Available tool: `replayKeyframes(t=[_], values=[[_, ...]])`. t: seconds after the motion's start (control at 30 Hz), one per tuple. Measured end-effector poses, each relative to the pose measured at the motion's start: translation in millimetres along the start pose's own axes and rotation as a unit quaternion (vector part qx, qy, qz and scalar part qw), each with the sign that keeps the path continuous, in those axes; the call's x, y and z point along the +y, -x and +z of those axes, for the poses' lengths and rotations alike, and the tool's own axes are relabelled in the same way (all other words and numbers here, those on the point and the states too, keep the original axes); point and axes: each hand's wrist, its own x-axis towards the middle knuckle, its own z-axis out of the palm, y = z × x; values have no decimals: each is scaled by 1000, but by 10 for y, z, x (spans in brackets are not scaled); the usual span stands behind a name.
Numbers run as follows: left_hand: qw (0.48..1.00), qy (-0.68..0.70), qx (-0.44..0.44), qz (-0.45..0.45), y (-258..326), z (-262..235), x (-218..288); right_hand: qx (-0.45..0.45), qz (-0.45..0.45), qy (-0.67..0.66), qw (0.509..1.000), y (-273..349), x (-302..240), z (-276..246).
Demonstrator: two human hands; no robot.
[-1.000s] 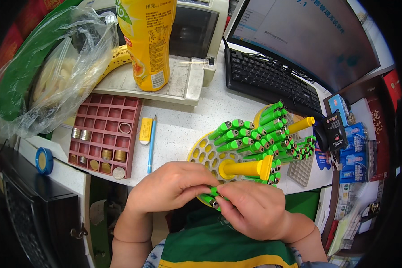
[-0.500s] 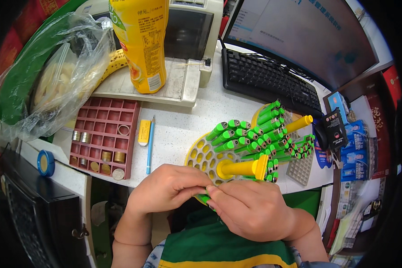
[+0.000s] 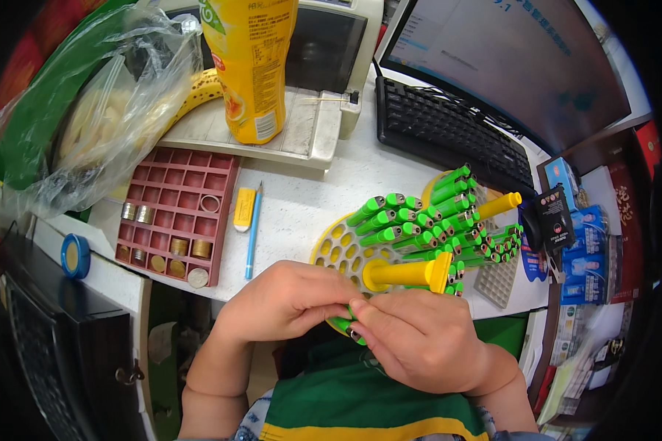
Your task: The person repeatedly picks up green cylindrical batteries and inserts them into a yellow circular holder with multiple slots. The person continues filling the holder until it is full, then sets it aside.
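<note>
A round yellow display rack [image 3: 336, 248] with many holes lies tilted at the desk's front edge, with a yellow centre post [image 3: 408, 273]. Several green lighters [image 3: 419, 224] stand in its far half. My left hand [image 3: 285, 300] and my right hand [image 3: 418, 338] meet at the rack's near rim, fingers pinched together on one green lighter [image 3: 343, 324], which is mostly hidden by the fingers. A second yellow post [image 3: 499, 205] sticks out behind the lighters.
A red compartment tray [image 3: 175, 192] with coins lies left, beside a yellow eraser [image 3: 244, 209] and a blue pencil [image 3: 253, 230]. Behind are a yellow bottle [image 3: 251, 66], a plastic bag [image 3: 88, 125], a black keyboard [image 3: 449, 132] and a monitor [image 3: 507, 59]. Boxes [image 3: 588, 250] stand right.
Both hands have stayed at the rack's near rim, shifting only slightly. The fingers keep working on the green lighter; the rack has barely moved.
</note>
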Motion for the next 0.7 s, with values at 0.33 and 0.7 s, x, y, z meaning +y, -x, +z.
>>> replayKeyframes(t=[0.33, 0.7], values=[[1000, -6, -4, 0, 79, 59, -98, -87, 16, -31, 996, -10, -5, -77], [991, -52, 119, -18, 289, 272, 24, 89, 22, 4, 996, 365, 102, -105]])
